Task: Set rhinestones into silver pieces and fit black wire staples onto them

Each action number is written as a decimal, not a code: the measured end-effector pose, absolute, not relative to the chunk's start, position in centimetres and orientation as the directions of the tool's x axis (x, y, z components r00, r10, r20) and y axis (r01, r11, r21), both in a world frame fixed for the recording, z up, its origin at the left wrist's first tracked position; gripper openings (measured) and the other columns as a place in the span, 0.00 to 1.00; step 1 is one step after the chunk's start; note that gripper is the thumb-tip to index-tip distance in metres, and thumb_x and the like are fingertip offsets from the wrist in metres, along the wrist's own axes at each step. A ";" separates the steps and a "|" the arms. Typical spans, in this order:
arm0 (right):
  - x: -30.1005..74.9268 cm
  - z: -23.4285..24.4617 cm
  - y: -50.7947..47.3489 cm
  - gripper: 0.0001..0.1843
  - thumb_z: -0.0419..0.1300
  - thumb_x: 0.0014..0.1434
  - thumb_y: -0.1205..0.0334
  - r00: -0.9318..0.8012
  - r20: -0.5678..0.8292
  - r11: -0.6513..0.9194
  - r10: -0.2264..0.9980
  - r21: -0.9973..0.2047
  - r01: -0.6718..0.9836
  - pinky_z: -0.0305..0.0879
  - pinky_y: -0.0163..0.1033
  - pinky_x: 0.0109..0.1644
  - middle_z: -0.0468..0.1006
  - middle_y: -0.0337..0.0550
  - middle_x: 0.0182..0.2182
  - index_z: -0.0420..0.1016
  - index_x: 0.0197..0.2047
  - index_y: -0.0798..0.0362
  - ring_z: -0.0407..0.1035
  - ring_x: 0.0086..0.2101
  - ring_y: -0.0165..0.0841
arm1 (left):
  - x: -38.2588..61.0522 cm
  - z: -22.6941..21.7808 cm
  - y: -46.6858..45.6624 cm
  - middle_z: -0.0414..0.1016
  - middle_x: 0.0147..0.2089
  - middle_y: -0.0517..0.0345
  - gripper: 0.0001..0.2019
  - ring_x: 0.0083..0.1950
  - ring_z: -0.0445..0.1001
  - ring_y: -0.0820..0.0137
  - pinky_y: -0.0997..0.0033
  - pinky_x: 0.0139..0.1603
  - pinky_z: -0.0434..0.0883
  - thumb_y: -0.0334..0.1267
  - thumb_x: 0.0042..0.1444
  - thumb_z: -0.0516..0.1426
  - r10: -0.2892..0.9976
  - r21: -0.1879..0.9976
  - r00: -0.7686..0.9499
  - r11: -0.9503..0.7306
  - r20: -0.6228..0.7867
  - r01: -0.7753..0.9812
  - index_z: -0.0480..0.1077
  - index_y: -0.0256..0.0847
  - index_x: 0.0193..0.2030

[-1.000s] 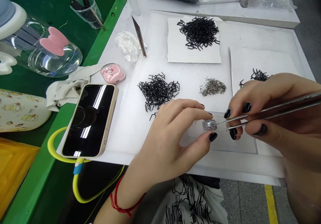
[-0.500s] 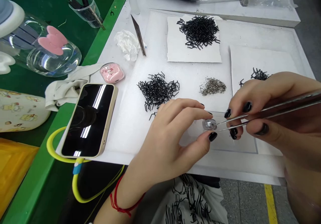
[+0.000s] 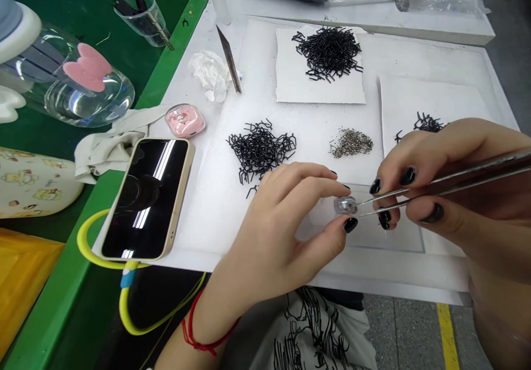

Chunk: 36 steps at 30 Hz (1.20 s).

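Between the thumb and fingers of my left hand [image 3: 286, 226] is a small, clear, rounded piece [image 3: 345, 205] with something grey inside, too small to name. My right hand [image 3: 440, 182] is closed around metal tweezers [image 3: 418, 192], whose tips point left and meet the right side of the clear piece. Left of my hands lies a heap of short bent black pieces [image 3: 262, 149]. Behind my fingers is a small pile of tiny metallic bits [image 3: 352, 142]. A few more black pieces [image 3: 428, 122] show past my right hand, partly hidden by it.
A larger black heap [image 3: 329, 52] rests on a white card [image 3: 319, 90] at the back. At left are a phone [image 3: 149, 198] with a yellow cable, a pink case [image 3: 185, 120], crumpled tissue [image 3: 211, 74], a pointed blade [image 3: 229, 59] and a water bottle [image 3: 83, 82].
Almost nothing differs. The tweezers' tips and the clear piece stay together, with only a very slight shift to the left.
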State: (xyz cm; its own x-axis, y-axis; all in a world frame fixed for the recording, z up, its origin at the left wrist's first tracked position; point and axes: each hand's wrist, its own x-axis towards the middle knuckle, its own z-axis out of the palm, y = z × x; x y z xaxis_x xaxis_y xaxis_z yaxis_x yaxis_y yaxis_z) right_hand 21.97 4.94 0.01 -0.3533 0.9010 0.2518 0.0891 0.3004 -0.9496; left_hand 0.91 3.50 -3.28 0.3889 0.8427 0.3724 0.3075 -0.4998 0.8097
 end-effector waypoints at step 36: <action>22.0 0.0 5.0 0.10 0.66 0.58 0.75 -0.360 0.224 0.267 0.906 -0.961 0.076 0.77 0.30 0.38 0.77 0.40 0.37 0.75 0.40 0.52 0.74 0.36 0.29 | 1.0 -3.3 3.4 0.75 0.50 0.49 0.09 0.54 0.74 0.63 0.57 0.56 0.70 0.31 0.62 0.59 0.844 0.815 0.388 -0.496 0.371 0.300 0.72 0.38 0.49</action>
State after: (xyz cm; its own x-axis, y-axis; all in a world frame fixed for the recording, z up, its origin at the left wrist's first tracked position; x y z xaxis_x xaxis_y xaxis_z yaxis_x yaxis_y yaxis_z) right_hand 21.95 5.00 0.01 -0.3602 0.9057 0.2238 0.0758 0.2675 -0.9606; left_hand 0.98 3.40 -3.26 0.3884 0.8436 0.3707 0.3002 -0.4962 0.8146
